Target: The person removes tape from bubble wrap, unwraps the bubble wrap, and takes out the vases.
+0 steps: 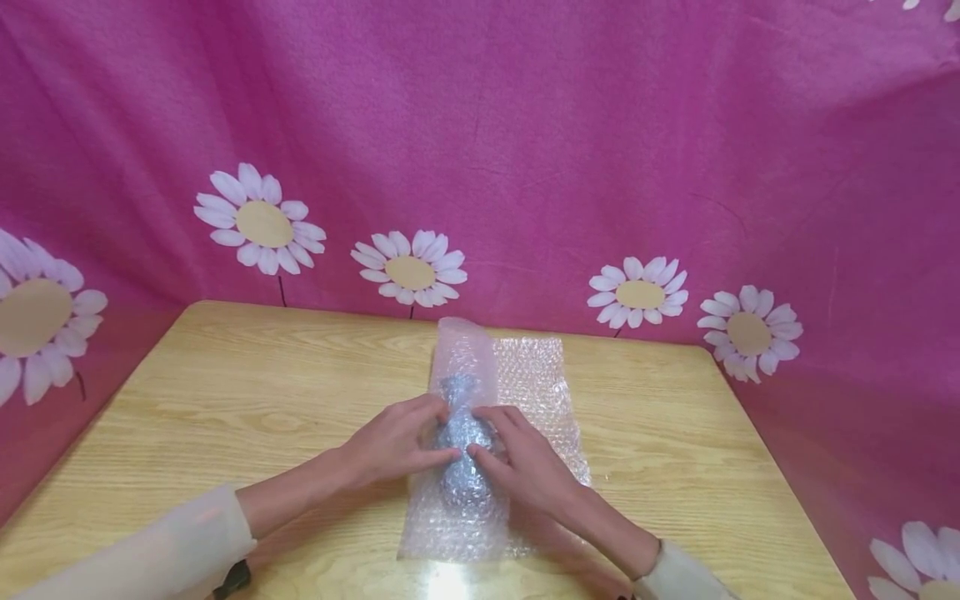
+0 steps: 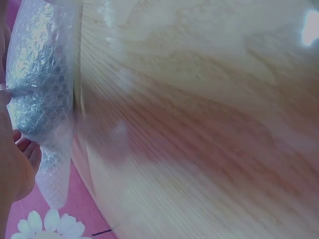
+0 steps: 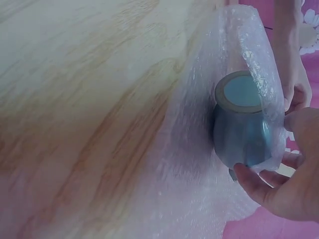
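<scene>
- Your blue-grey vase [image 3: 241,137] lies on its side between your two hands, inside a fold of clear bubble wrap [image 1: 536,383]; its narrower end points away, beyond your fingertips.
- Your left hand [image 1: 393,442] is half curled, thumb and fingers apart, gripping the vase's left side through the wrap.
- Your right hand [image 1: 528,462] curves around the opposite side, thumb low near the vase's round, ringed end and fingers against the wrap.
- The vase looks stiff and probably breakable, perhaps ceramic or glass; expect moderate weight, though you cannot judge it surely.
- Its smooth, rounded body may roll or slip inside the film, so hold the wide belly from both sides, as your hands do, and spare the thinner neck.
- The wrap seems light, soft and springy; the loose sheet beyond your right hand may lift unless pressed flat.
- You can read no brand, label or writing on vase or wrap.
</scene>
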`<action>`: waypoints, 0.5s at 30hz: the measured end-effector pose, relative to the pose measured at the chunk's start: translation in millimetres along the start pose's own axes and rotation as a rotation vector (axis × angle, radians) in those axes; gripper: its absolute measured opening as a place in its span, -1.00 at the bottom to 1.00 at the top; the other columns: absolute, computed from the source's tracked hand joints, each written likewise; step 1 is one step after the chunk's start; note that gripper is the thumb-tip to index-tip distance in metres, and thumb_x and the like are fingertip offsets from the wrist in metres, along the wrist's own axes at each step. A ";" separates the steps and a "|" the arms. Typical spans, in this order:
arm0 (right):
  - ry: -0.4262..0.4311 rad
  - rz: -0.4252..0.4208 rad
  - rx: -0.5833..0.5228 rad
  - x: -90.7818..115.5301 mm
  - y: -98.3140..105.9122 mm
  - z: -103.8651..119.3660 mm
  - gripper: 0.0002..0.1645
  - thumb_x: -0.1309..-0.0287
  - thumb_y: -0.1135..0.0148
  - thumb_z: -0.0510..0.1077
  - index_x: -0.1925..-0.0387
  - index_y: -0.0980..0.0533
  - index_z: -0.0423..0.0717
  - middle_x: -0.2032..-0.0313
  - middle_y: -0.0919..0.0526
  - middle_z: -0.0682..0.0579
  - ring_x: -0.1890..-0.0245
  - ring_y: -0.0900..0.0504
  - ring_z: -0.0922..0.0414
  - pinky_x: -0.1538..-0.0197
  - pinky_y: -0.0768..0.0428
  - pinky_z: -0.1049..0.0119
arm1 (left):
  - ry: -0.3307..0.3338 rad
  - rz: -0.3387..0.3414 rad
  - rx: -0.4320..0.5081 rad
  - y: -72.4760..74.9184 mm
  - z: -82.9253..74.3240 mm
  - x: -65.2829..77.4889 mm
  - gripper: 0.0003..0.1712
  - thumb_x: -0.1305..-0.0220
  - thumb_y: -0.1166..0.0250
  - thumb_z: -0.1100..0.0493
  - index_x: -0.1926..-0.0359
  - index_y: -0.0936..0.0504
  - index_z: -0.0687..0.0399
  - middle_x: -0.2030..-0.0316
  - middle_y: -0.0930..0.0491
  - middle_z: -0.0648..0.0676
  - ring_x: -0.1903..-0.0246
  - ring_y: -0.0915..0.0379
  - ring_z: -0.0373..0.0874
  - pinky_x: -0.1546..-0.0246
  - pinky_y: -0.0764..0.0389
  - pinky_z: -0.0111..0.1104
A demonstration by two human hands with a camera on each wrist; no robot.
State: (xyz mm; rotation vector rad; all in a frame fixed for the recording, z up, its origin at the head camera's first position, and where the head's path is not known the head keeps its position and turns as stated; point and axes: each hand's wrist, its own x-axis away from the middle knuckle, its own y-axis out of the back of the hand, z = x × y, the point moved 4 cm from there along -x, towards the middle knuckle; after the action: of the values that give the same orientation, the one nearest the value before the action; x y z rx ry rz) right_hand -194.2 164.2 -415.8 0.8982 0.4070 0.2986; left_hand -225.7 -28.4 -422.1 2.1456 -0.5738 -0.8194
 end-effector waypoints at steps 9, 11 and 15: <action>0.081 0.000 0.141 -11.1 -4.8 14.4 -0.41 -0.26 -0.33 0.11 -0.25 -0.47 0.00 -0.11 -0.54 -0.05 -0.07 -0.54 0.06 -0.10 -0.57 0.10 | 0.053 0.018 0.025 5.8 10.0 10.4 -0.54 -0.16 -0.46 -0.17 0.07 -0.55 -0.05 0.14 -0.60 -0.13 0.30 -0.51 -0.24 0.26 -0.60 -0.41; 0.089 0.000 0.156 -12.3 -5.8 16.6 -0.41 -0.25 -0.33 0.11 -0.24 -0.48 0.01 -0.10 -0.54 -0.05 -0.06 -0.54 0.04 -0.10 -0.57 0.09 | 0.061 0.019 0.026 6.9 11.1 12.7 -0.53 -0.16 -0.46 -0.16 0.05 -0.56 -0.05 0.13 -0.60 -0.13 0.22 -0.51 -0.24 0.20 -0.61 -0.38; 0.086 -0.002 0.163 -12.8 -6.5 18.8 -0.43 -0.27 -0.31 0.11 -0.24 -0.48 0.02 -0.10 -0.54 -0.04 -0.06 -0.54 0.04 -0.09 -0.57 0.08 | 0.062 0.017 0.031 7.2 12.2 14.9 -0.54 -0.16 -0.46 -0.14 0.04 -0.57 -0.03 0.08 -0.62 -0.09 0.12 -0.54 -0.23 0.11 -0.62 -0.34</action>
State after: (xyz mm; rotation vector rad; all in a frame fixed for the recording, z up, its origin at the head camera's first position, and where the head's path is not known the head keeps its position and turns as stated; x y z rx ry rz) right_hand -196.3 142.0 -407.8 1.0469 0.5167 0.3061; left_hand -225.1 -48.0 -428.2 2.1834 -0.5761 -0.7364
